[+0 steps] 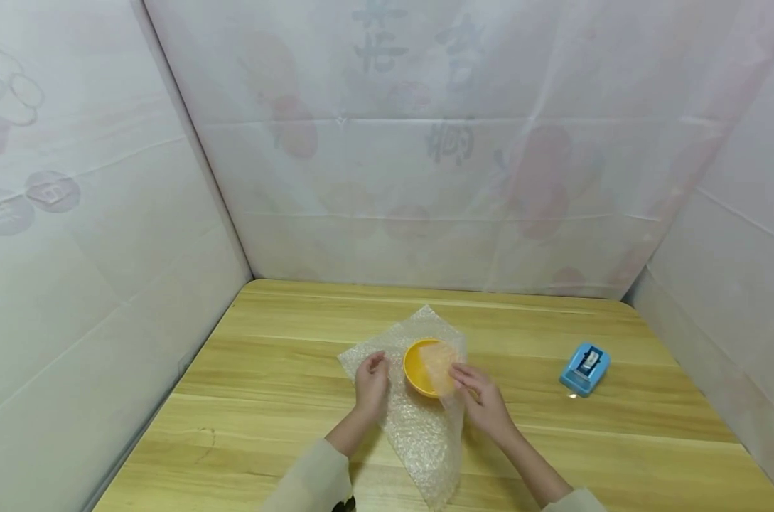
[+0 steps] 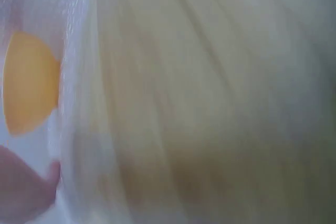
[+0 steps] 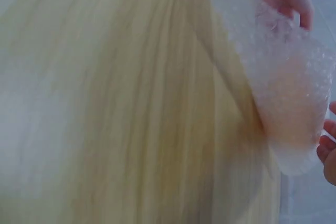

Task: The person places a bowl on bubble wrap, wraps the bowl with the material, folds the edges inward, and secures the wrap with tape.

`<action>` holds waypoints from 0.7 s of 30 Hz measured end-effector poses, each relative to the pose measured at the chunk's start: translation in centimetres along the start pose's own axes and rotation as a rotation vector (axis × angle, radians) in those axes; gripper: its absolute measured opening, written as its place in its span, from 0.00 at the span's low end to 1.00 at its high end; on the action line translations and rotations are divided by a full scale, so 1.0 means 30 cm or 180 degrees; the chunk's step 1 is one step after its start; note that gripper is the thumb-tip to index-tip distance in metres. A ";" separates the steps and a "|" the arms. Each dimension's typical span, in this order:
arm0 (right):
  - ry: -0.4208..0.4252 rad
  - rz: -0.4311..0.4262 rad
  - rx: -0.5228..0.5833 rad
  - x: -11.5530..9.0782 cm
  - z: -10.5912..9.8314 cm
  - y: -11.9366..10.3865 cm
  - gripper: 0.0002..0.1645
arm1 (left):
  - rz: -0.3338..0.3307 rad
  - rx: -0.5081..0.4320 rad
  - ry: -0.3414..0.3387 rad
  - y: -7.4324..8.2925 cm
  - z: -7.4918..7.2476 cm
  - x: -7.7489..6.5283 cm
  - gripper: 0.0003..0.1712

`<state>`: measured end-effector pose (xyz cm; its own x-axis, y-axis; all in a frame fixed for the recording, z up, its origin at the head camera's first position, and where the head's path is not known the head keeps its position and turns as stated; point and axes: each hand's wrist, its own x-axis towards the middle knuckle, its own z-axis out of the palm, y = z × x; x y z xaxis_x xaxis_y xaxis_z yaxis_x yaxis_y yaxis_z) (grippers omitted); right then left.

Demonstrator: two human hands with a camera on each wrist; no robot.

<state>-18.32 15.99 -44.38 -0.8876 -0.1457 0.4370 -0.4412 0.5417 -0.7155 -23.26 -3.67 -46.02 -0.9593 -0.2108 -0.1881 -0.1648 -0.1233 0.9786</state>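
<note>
A yellow bowl [image 1: 416, 370] stands upright on a sheet of bubble wrap [image 1: 418, 427] laid diagonally on the table. One corner of the wrap is folded up over the bowl's right side and hides part of it. My right hand [image 1: 482, 405] pinches this flap between thumb and fingers at the bowl's right rim. To the left of the bowl, my left hand [image 1: 370, 391] rests by the wrap's left part, fingers loosely bent. In the left wrist view its fingertip meets the wrap, beside the bowl [image 2: 31, 82]. The right wrist view shows the bowl blurred behind the wrap [image 3: 294, 98].
A blue tape dispenser [image 1: 585, 370] stands on the right part of the wooden table [image 1: 265, 398]. Printed cloth walls [image 1: 387, 199] close off the back and both sides. The wrap's near corner hangs toward the table's front.
</note>
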 end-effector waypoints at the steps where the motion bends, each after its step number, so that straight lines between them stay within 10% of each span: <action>1: -0.0068 -0.0189 -0.0236 -0.007 0.002 0.010 0.14 | 0.0094 0.0101 0.0228 0.003 -0.013 0.007 0.20; 6: -0.0294 -0.0908 -0.1284 -0.039 0.028 0.087 0.18 | 0.0063 0.0549 0.0936 0.021 -0.086 0.034 0.28; 21: -0.0295 -0.1168 -0.1618 -0.042 0.053 0.112 0.18 | -0.0550 -0.0326 0.0349 0.063 -0.158 0.056 0.38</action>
<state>-18.90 16.69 -48.19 -0.7083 -0.4555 0.5393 -0.6212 0.7651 -0.1696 -24.08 -8.85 -44.88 -0.8872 -0.2814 -0.3656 -0.2950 -0.2634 0.9185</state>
